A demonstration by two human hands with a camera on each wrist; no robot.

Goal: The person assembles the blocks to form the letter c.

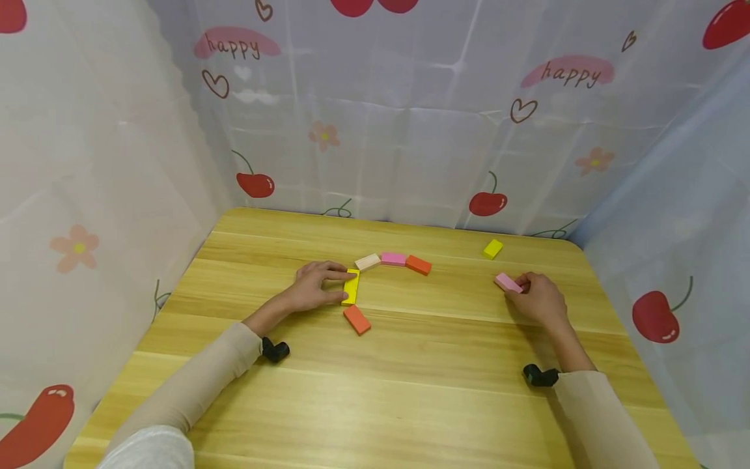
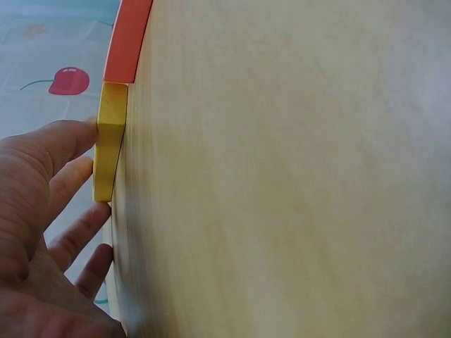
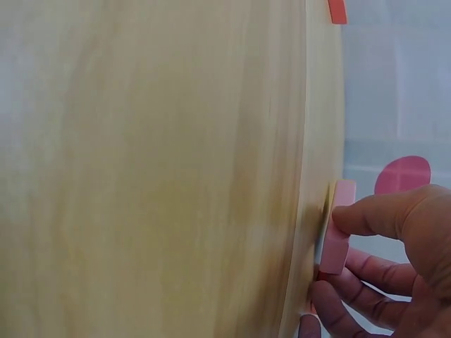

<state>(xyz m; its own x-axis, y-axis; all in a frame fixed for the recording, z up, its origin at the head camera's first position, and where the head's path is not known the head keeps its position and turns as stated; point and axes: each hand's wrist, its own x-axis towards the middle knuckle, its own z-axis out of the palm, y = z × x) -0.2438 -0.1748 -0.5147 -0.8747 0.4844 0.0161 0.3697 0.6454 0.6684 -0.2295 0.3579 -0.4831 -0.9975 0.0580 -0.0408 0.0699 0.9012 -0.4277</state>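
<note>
My left hand rests against a yellow block. Its thumb and index finger touch that block, and in the left wrist view its fingers look fairly straight. Just below lies an orange block, angled, its corner close to the yellow one. Over at the right, my right hand pinches a light pink block between thumb and fingers, low at the table. The right wrist view has the same pink block with a small red patch under its lower end, mostly hidden by fingers.
A natural wood block, a pink block and an orange-red block form a shallow arc beyond the left hand. Another yellow block lies near the far edge. Printed curtains surround the wooden table.
</note>
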